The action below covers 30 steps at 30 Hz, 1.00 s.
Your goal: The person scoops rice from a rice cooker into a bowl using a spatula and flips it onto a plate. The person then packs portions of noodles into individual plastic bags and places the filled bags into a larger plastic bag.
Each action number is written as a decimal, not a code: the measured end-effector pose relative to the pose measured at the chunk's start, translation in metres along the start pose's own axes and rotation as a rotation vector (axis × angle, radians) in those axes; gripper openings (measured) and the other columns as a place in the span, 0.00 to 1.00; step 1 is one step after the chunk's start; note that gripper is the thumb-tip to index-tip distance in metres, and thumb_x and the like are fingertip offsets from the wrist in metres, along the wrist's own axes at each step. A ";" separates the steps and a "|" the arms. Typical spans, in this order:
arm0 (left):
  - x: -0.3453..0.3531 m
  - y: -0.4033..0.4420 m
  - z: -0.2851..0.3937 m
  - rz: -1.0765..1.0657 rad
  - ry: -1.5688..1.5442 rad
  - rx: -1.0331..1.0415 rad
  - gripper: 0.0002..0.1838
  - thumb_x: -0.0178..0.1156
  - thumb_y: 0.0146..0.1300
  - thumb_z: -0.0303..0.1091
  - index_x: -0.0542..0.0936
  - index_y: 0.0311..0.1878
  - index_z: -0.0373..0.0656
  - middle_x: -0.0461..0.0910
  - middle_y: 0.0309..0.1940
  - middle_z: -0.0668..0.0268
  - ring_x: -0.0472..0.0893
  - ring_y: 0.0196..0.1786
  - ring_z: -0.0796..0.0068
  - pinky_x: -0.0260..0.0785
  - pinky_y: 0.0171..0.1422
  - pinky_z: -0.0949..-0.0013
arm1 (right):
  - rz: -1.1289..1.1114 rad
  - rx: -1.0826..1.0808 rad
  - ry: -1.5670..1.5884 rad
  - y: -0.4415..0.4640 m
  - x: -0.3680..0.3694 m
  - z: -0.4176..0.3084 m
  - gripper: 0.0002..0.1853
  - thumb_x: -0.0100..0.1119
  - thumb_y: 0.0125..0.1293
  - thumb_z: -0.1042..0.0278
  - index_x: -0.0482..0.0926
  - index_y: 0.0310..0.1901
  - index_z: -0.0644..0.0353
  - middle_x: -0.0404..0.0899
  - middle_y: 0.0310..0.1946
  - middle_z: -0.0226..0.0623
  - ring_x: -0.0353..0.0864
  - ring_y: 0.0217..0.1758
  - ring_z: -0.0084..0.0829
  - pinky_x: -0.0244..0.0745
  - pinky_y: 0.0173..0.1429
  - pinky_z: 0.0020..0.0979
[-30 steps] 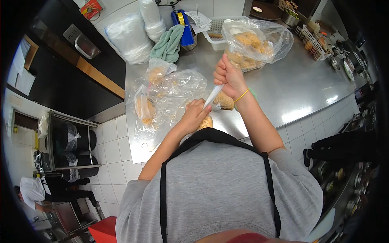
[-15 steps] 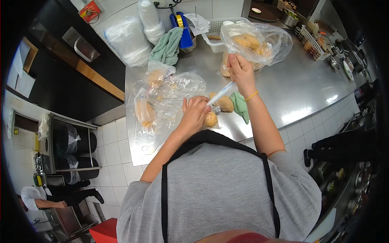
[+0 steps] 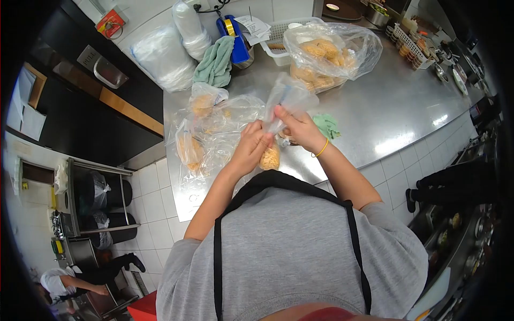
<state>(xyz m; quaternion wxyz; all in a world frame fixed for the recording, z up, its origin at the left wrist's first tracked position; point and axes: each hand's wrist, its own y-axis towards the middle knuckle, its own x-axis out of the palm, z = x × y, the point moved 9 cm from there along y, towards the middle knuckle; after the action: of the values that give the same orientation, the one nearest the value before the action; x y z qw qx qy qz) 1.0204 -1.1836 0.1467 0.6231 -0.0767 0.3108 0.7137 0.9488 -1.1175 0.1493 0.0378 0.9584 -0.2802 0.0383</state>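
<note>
Close to my body, a small clear plastic bag (image 3: 270, 157) hangs with a yellowish, strand-like food bulging in its bottom. My left hand (image 3: 250, 148) is closed around the bag's neck. Just right of it, my right hand (image 3: 301, 132) pinches the loose upper plastic, which fans out above both hands. Behind my right wrist lies a light green cloth (image 3: 326, 125). Left of my hands are two filled plastic bags, a nearer one (image 3: 190, 151) and a farther one (image 3: 203, 102), beside a crumpled clear sheet of plastic (image 3: 230, 117).
A large open plastic bag (image 3: 332, 56) of yellowish portions stands at the back of the steel table (image 3: 385, 117). Behind are a white basket (image 3: 276, 51), a green towel (image 3: 215, 61), a blue holder (image 3: 241, 49) and plastic bag stacks (image 3: 163, 59). A person (image 3: 80, 278) is at lower left.
My right hand has come down and left toward my left hand. The bag's neck, pulled into a tight twisted strip before, is now loose and spread out.
</note>
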 end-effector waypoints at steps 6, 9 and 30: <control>0.007 -0.001 0.004 0.094 0.381 -0.014 0.10 0.48 0.62 0.35 0.74 0.41 0.40 0.67 0.40 0.60 0.64 0.47 0.61 0.45 0.62 0.56 | 0.277 0.033 0.205 -0.005 -0.018 0.004 0.17 0.51 0.64 0.50 0.74 0.41 0.57 0.71 0.29 0.25 0.66 0.26 0.14 0.64 0.31 0.18; -0.012 0.005 0.007 0.226 0.342 0.054 0.11 0.45 0.64 0.34 0.74 0.41 0.38 0.68 0.38 0.61 0.68 0.46 0.62 0.54 0.58 0.63 | 0.234 -0.001 0.334 -0.001 -0.024 0.002 0.20 0.50 0.63 0.48 0.71 0.47 0.56 0.72 0.33 0.26 0.68 0.34 0.15 0.64 0.36 0.19; -0.052 0.013 0.035 0.567 -0.446 0.115 0.16 0.41 0.69 0.41 0.70 0.34 0.37 0.68 0.33 0.69 0.65 0.32 0.83 0.61 0.45 0.78 | -0.013 -0.307 0.210 -0.001 0.039 -0.005 0.35 0.42 0.67 0.51 0.42 0.67 0.62 0.55 0.62 0.42 0.54 0.66 0.31 0.50 0.66 0.31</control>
<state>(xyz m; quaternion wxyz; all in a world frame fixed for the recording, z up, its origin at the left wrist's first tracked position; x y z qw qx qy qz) 1.0292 -1.2092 0.2045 0.4562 0.2053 0.2157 0.8385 0.9822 -1.1371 0.1583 0.2130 0.9340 -0.2708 0.0946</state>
